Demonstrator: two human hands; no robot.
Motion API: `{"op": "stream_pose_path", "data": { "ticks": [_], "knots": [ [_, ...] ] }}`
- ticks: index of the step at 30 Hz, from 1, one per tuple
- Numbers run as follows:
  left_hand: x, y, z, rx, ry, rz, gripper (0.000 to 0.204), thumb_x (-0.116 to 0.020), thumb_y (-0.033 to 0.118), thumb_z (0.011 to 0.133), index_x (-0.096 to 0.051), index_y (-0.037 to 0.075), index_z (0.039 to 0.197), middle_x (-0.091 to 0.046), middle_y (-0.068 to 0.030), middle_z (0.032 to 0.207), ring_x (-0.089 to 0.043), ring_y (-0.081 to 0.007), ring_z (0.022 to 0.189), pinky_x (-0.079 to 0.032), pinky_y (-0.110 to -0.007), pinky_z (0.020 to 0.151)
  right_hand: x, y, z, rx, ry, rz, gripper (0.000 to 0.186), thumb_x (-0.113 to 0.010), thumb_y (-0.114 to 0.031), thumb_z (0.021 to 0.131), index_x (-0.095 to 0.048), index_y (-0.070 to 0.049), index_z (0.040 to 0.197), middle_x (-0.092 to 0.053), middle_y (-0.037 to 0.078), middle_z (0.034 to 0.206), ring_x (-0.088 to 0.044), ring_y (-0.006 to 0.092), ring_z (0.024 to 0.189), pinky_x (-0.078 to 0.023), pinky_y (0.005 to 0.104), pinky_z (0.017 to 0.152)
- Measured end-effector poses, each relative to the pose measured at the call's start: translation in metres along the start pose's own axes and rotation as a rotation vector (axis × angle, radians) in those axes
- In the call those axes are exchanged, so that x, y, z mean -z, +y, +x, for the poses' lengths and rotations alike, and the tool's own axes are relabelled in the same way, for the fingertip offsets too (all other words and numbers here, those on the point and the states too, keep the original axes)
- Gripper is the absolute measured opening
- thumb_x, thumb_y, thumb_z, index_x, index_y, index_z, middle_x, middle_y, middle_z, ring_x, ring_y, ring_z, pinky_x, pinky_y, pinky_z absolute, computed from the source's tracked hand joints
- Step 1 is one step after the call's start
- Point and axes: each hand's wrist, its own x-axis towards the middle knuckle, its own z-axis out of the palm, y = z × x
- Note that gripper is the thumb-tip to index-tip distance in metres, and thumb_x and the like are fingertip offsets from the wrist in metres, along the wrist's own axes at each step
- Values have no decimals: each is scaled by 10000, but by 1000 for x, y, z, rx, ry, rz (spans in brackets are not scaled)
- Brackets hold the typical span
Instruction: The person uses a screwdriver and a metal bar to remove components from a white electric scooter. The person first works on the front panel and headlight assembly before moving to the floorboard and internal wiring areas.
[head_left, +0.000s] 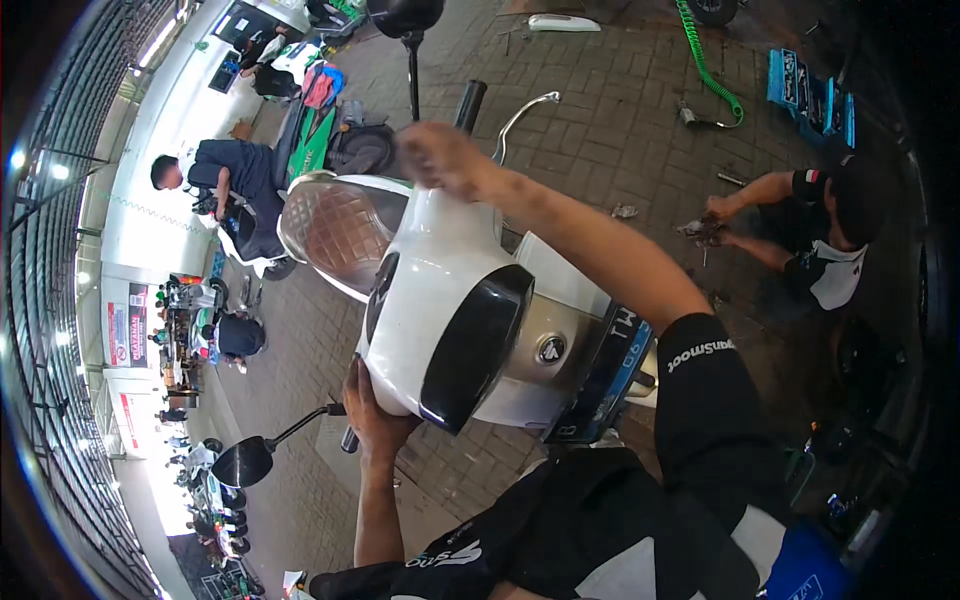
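Red-white rect. sign (128, 325) on far left wall, another (127, 420) below it; blue plate (612, 368) on scooter's front.

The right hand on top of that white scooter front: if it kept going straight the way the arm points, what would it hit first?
Probably the black handlebar grip just beyond the right hand, which rests on the white scooter head cover. The mirror stalk stands close beside that line. Depth is hard to judge in this fisheye view, so the hand might pass under it.
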Motion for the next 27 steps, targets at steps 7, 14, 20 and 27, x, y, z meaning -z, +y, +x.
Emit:
{"op": "stream_pose_path", "data": {
  "ticks": [7,14,20,27],
  "knots": [
    [4,4,8,-30,-12,-56,1041,-836,270,422,-294,9,1271,-395,-245,1213,-410,-399,1094,-352,-478,899,41,54,-101,-46,587,-291,280,-560,-262,838,-529,-30,990,-540,72,876,-520,129,724,-450,256,577],
    [10,-11,-2,-38,-71,-139,1081,-839,207,393,-266,12,1288,-369,-238,1238,-381,-408,1111,-348,-469,910,27,68,-110,-47,540,-4,432,-571,-330,830,-490,1,1096,-547,129,1009,-529,216,903,-464,349,743],
    [33,-36,84,205,-168,-583,712,-476,544,790,-426,-41,1192,-468,-162,1178,-432,-241,1123,-340,-378,942,27,85,-81,44,700,321,509,-577,-385,799,-450,-34,1145,-539,150,1043,-517,216,929,-434,348,786],
    [-33,72,290,533,-676,-628,671,-551,480,771,-414,-1,1219,-479,-171,1153,-452,-234,1097,-361,-356,902,48,68,-35,-215,546,805,525,-369,-534,825,-419,-164,1194,-550,155,1003,-548,248,859,-435,382,790]
  ]
}}
